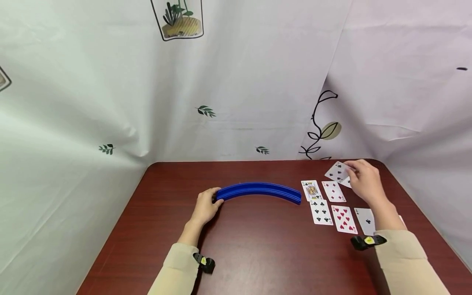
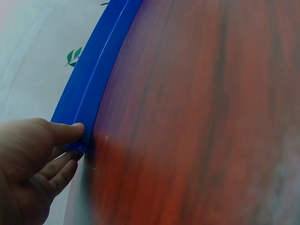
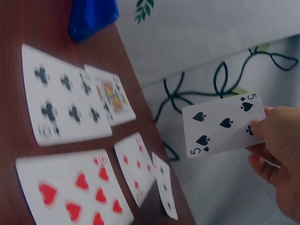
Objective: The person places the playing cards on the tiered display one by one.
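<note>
My left hand [image 1: 205,207] grips the left end of a blue curved card holder [image 1: 258,188] on the table. In the left wrist view the thumb lies on top of its end, with the other fingers beneath. At the table's back right, my right hand [image 1: 365,180] pinches a five of spades [image 3: 220,123] by one end between thumb and fingers. The card is raised, its face toward the right wrist camera. Just below it lies another black-suited card [image 3: 165,185], partly covered in the head view.
Face-up cards lie in two rows right of the holder: a king [image 1: 312,189] and a diamond card [image 1: 334,191] behind, a six of clubs [image 1: 321,212], a heart card [image 1: 344,219] and an ace of clubs [image 1: 365,220] in front. My right forearm hides another. White cloth hangs behind the table.
</note>
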`<state>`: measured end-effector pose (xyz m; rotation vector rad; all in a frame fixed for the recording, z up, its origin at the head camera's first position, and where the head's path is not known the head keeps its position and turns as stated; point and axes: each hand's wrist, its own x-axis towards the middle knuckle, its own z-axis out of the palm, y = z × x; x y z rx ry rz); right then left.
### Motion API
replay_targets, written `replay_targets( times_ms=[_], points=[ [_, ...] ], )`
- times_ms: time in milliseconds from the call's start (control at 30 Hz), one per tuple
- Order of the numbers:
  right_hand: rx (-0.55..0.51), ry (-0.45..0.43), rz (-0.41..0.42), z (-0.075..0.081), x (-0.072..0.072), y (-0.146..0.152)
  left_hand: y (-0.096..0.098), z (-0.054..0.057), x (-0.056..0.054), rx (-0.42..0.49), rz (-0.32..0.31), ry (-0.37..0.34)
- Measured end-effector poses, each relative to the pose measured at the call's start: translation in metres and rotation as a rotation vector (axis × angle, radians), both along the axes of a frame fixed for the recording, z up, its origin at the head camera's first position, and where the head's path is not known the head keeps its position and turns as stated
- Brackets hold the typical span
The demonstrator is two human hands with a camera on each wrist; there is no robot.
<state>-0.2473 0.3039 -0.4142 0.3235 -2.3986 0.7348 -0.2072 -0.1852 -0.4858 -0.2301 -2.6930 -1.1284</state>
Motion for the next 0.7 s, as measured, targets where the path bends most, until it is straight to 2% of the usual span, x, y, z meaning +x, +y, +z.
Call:
replay_targets(
  times_ms=[267, 700],
  points=[
    [-0.036, 0.019, 0.072, -0.003, -0.005, -0.026, -0.001, -0.003, -0.001, -0.004, 0.03, 0.005],
    [-0.055, 0.045, 0.166, -0.004, -0.015, -0.064, -0.002, -0.002, -0.001, -0.005, 0.011, 0.009]
  ],
)
